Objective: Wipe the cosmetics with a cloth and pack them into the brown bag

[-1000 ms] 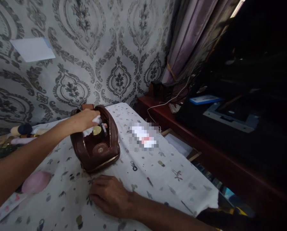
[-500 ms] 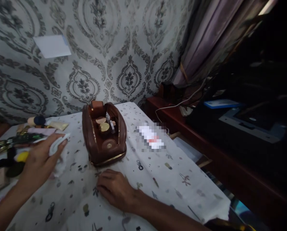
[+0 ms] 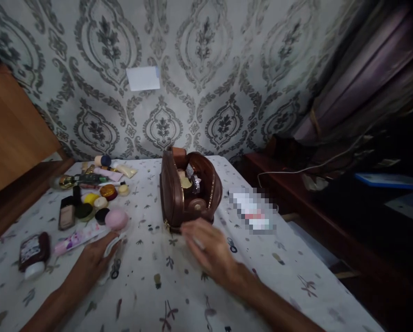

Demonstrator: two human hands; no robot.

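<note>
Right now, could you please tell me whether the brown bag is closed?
No, the brown bag gapes open, showing a round gold item inside.

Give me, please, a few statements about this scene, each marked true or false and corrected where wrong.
1. The brown leather bag stands on the white printed cloth. True.
2. The person's left hand grips a yellow tube. False: it holds a thin white tissue-like piece.
3. A rounded pink item lies to the left of the bag. True.
4. The bag is zipped shut. False: its top gapes open.
5. The right hand is behind the bag. False: it is at the bag's near side.
</note>
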